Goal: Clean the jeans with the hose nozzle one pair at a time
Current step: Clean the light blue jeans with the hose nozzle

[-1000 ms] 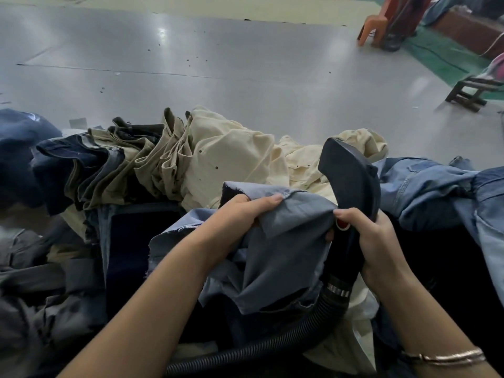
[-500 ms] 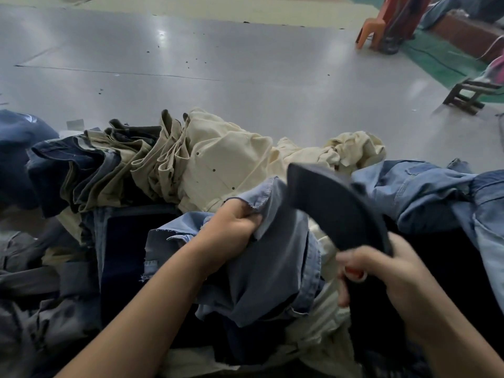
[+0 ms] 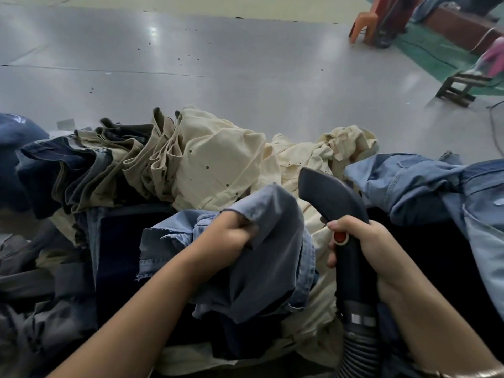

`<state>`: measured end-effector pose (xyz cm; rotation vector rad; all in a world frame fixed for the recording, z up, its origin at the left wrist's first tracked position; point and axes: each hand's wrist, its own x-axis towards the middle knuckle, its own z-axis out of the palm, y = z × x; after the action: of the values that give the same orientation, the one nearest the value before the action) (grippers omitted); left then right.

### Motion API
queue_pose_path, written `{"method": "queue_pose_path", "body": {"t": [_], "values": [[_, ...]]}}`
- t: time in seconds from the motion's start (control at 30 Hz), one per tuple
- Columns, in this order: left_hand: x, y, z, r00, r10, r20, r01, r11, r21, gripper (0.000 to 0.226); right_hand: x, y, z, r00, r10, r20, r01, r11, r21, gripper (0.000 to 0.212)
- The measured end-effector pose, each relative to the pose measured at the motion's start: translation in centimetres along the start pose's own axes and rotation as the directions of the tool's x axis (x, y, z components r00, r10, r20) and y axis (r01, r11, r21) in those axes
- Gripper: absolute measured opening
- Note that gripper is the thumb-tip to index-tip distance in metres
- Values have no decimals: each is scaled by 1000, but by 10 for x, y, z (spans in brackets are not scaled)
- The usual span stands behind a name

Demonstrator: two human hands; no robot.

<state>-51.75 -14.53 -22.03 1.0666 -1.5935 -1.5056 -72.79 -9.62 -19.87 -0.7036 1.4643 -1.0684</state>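
Note:
My left hand (image 3: 230, 236) grips a bunched fold of a grey-blue pair of jeans (image 3: 267, 268) held up in front of me. To its right, my right hand (image 3: 362, 246) is wrapped round the handle of the dark hose nozzle (image 3: 330, 197), thumb near its red button (image 3: 340, 237). The nozzle's flat mouth points up and to the left, just beside the jeans' raised edge, not touching it. A ribbed black hose (image 3: 360, 350) runs down from the handle to the bottom edge.
A heap of cream trousers (image 3: 226, 162), khaki and dark jeans (image 3: 81, 170) lies behind my hands. Light blue jeans (image 3: 425, 186) lie at the right, grey ones at lower left. Beyond is shiny grey floor (image 3: 245, 64), an orange stool (image 3: 364, 24) and a wooden stool (image 3: 461, 88).
The nozzle has swung off the jeans and turned upright, its mouth now up-left beside the fabric. My left hand has bunched the jeans tighter and shifted slightly left.

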Motion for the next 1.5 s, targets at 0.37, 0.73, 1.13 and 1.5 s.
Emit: {"method": "queue_pose_path", "body": {"t": [0.37,0.73,1.13,1.5], "values": [[130,-1,-18,756,-623,200,306,607,734,29,5,14,19,935,-352,46,349,935,68,26],[87,-52,-84,976,-113,-188,219,495,841,19,14,30,18,944,-319,81,314,947,71,11],[0,-108,-74,805,-437,-401,548,807,220,25,2,37,44,922,-343,179,355,934,-40,30],[6,-16,-44,852,-437,-287,208,788,-580,32,-27,13,31,901,-391,190,392,919,34,15]]}}
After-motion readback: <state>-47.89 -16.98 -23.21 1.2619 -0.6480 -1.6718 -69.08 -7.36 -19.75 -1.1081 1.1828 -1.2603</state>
